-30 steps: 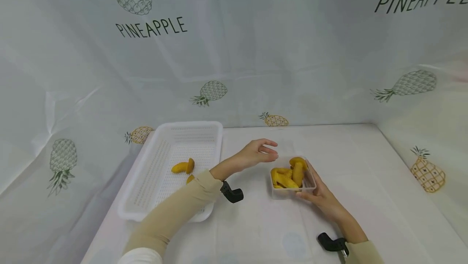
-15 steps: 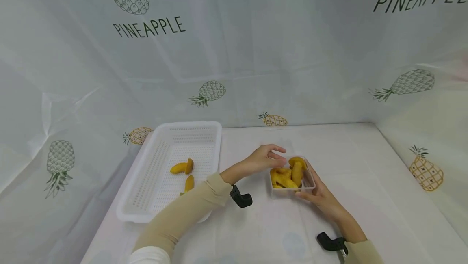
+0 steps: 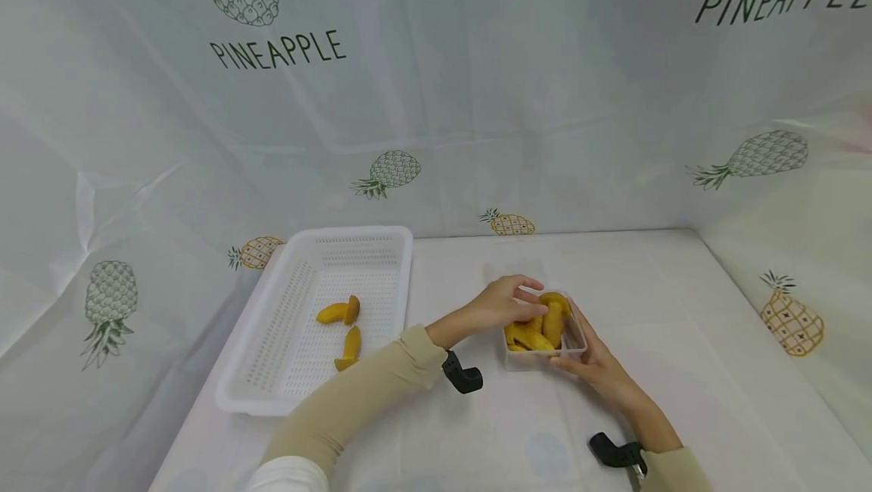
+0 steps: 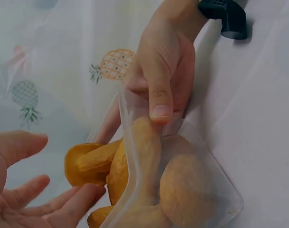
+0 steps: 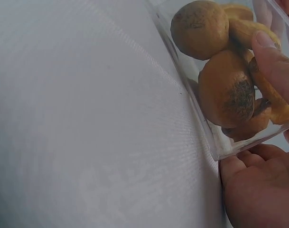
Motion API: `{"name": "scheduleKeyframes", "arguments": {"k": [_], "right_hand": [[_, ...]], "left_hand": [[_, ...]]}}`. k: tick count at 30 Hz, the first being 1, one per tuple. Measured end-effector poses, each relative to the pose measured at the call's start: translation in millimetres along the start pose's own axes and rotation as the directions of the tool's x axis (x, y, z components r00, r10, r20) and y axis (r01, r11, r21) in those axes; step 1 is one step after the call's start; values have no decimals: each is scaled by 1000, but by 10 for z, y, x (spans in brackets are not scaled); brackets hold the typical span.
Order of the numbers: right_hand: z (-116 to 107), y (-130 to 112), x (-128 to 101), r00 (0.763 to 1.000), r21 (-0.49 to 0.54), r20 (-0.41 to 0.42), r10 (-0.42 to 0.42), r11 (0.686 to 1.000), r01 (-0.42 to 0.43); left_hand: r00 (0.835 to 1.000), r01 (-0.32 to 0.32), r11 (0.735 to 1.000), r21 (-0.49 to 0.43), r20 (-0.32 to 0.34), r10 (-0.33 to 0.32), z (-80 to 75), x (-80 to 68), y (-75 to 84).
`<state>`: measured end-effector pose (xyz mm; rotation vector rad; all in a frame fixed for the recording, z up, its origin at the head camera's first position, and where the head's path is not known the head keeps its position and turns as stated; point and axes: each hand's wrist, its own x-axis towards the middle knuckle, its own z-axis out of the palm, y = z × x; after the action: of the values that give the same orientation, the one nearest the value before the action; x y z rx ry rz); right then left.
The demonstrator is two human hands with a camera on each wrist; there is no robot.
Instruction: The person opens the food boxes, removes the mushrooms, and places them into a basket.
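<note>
Right of the white basket (image 3: 320, 318) on the bench (image 3: 681, 371), a clear box (image 3: 575, 340) holds yellow mushrooms (image 3: 548, 318). The right hand (image 3: 596, 363) grips its near side, thumb over the rim. The left hand (image 3: 500, 303) reaches in, fingers (image 4: 63, 204) loose, grasping nothing.

A basket (image 3: 272, 340) sits at lower left of the head view, two pieces (image 3: 344, 329) lying in its middle. Right of it, at centre, stands a tub (image 3: 575, 340) with more pieces (image 3: 545, 325) inside. The left hand (image 3: 507, 303) is at the tub's left rim, the right hand (image 3: 596, 363) at its lower right corner.
</note>
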<state>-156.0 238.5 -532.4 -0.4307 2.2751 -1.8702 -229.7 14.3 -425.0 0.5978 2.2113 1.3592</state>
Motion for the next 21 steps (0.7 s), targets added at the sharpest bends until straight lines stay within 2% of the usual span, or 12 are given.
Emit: {"name": "scheduleKeyframes", "arguments": {"k": [8,16,21], "right_hand": [[5,9,-1,1000,18,0,-8,1000,8],[1,8,-1,1000,37,2,-8,999,8],[16,16,2,1000,45,7,-21,999,21]], "left_hand": [[1000,9,994,108,-30,-6,64,29,-16],[999,45,999,26,-6,-44,120,100,-38],[998,55,997,58,-5,-55,185,141,-48]]}}
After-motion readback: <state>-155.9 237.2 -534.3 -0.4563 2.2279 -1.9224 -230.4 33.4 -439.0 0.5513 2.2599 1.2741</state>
